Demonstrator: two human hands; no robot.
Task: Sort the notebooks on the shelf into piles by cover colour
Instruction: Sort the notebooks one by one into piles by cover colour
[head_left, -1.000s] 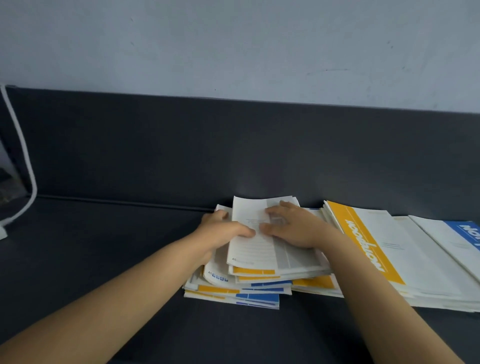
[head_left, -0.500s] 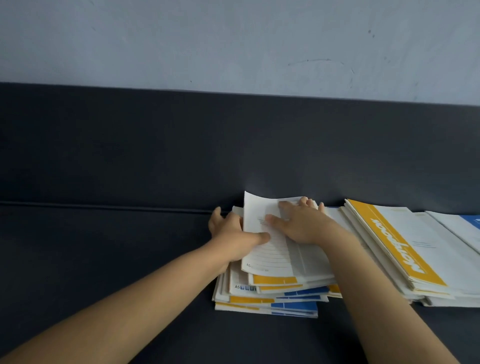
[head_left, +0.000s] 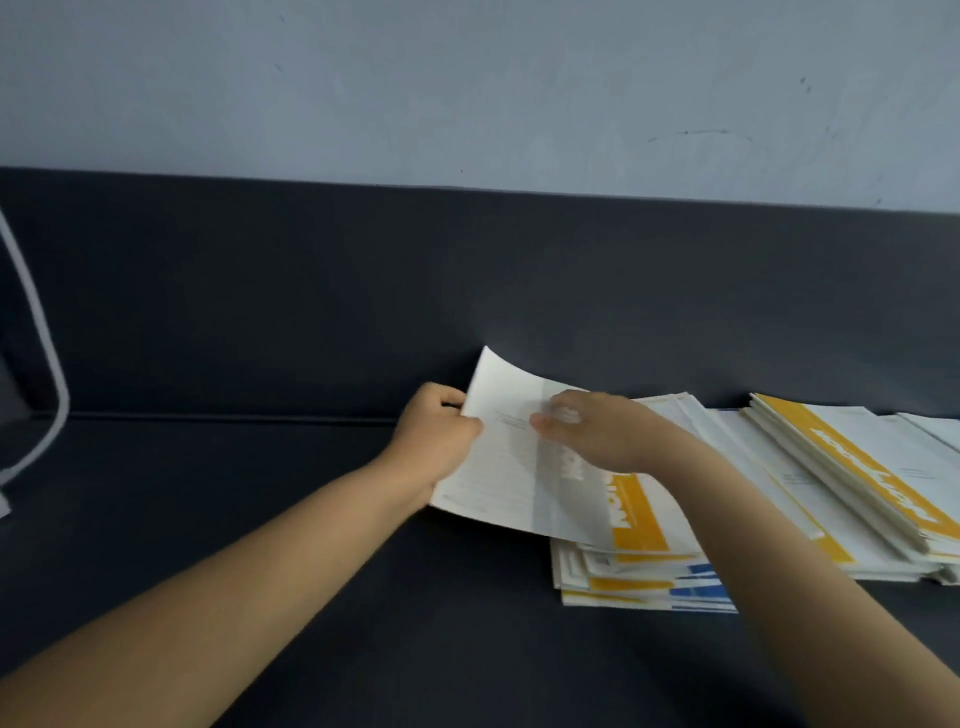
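A white notebook (head_left: 506, 467) with faint ruled print is lifted off a mixed pile of yellow and blue notebooks (head_left: 644, 582); its far left corner curls upward. My left hand (head_left: 439, 441) grips its left edge, thumb on top. My right hand (head_left: 597, 434) lies flat on its upper right part, fingers pointing left. Under the lifted notebook a cover with a yellow band (head_left: 636, 514) shows. To the right leans a slanted stack topped by a yellow-striped notebook (head_left: 857, 467).
The dark grey shelf surface (head_left: 260, 519) stretches to the left and front of the pile. A dark back panel (head_left: 467, 286) rises behind, with a pale wall above. A white cable (head_left: 44, 364) hangs at the far left edge.
The top white notebook has come up off the pile and shifted left in my left hand. Its far corner now curls up, and the yellow-banded cover beneath is exposed.
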